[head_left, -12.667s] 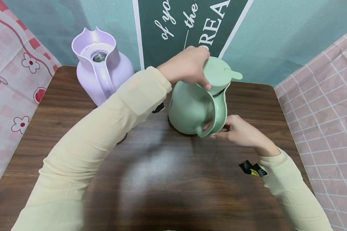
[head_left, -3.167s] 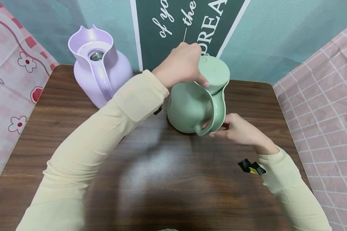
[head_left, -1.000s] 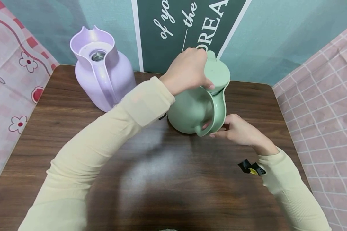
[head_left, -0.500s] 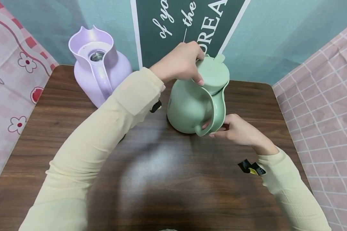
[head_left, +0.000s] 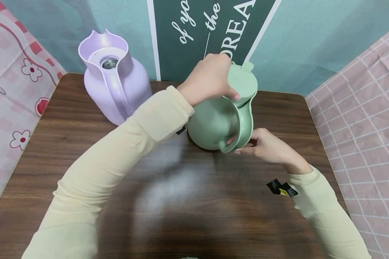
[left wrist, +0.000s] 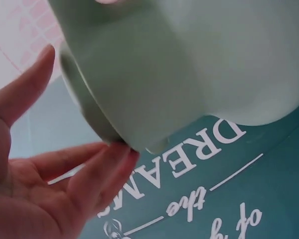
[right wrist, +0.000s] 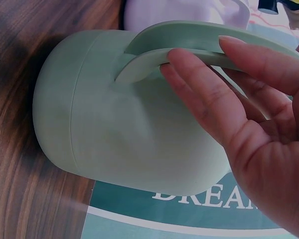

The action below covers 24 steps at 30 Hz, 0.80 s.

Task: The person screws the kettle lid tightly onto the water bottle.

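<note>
A pale green vacuum jug (head_left: 210, 124) stands towards the back of the table, its handle (head_left: 243, 126) facing the near right side. My left hand (head_left: 209, 79) reaches over its top and grips the lid (head_left: 243, 84), whose small tab (head_left: 247, 67) points to the back wall. In the left wrist view the fingertips (left wrist: 122, 149) touch the lid's edge, and the thumb lies on the other side. My right hand (head_left: 272, 147) holds the handle, with fingers (right wrist: 199, 89) around it in the right wrist view.
Left of the green jug stands a purple vacuum jug (head_left: 134, 86) with an uncovered mouth; my left forearm passes in front of it. A lettered green sign (head_left: 194, 36) hangs on the back wall. Pink tiled sheeting (head_left: 369, 118) borders the wooden table (head_left: 188, 216) at right.
The lid's tab pointed right at first, was out of sight 3.2 s ago, and now points back. My left hand drew back left, then returned around the lid. Jug and right hand stayed.
</note>
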### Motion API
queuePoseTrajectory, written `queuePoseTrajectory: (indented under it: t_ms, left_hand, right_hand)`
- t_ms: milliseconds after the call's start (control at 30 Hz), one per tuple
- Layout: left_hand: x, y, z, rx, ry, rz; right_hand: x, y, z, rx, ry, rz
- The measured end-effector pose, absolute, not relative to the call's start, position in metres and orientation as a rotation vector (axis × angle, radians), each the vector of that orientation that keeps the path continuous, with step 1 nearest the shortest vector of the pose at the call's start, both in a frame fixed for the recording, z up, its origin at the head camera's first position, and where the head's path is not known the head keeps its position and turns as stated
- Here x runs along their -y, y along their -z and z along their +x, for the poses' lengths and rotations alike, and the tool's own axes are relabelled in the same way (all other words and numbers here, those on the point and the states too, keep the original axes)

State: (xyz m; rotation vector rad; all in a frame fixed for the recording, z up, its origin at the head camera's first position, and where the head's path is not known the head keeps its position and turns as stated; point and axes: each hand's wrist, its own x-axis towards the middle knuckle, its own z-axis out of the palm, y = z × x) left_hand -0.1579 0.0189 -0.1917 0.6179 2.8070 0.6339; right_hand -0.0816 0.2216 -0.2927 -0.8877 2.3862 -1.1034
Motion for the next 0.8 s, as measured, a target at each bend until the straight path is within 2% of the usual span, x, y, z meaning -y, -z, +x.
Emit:
queuePoseTrajectory:
  t_ms: [300, 600, 800]
  left_hand:
    - [-0.018, 0.193, -0.160, -2.804, -0.606, 0.658]
    - [-0.010, 0.192, -0.171, -2.723, -0.592, 0.816]
    - [-0.011, 0.191, -0.170, -2.702, -0.575, 0.786]
  right_hand:
    - [-0.222, 0.293, -0.082, -2.387, 1.102, -0.883]
    - [-0.221, 0.293, -0.083, -2.381, 1.103, -0.881]
    - [-0.222, 0.293, -0.082, -2.384, 1.091, -0.837]
